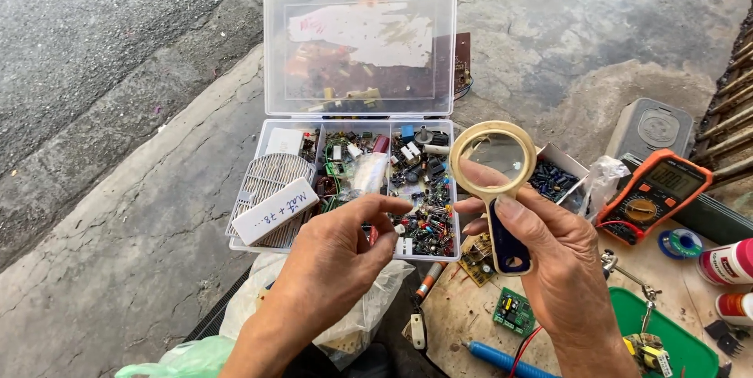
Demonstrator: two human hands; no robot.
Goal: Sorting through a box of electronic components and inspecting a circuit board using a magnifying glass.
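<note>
Far left of frame: bare concrete pavement (pixel 118 213), grey road surface in the upper left. Bottom left: green plastic bag (pixel 184 358), a clear bag (pixel 376 307) bunched beside it.

Left of centre: clear plastic parts box (pixel 345 190) on the ground, lid (pixel 361 45) propped upright, white paper patch on the lid. Left compartment has a white ribbed grille (pixel 267 178) with a white rectangular block (pixel 274 211) lying across it. Middle and right compartments are packed with small electronic components, mixed colours.

Left hand (pixel 337 260), lower centre, over the front edge of the box: fingers curled in, thumb and forefinger pinched nearly together. Whether something tiny sits between the tips cannot be told. Touches nothing else visible.

Right hand (pixel 549 260), right of centre: closed around the dark blue handle of a magnifying glass (pixel 496 154), thumb pressed on the handle, forefinger tip up at the cream ring. Lens is raised above the right end of the box, roughly upright, facing the camera.

Below the hands, on the wooden bench (pixel 455 315): small green circuit board (pixel 514 311), blue-handled tool (pixel 498 358) at the bottom edge.

Right: small open carton of dark blue parts (pixel 555 178), grey casing (pixel 651 129) behind it, orange multimeter (pixel 655 194), solder spool (pixel 681 243), green tray (pixel 682 350), two red-and-white containers (pixel 729 262) at the far right edge.
</note>
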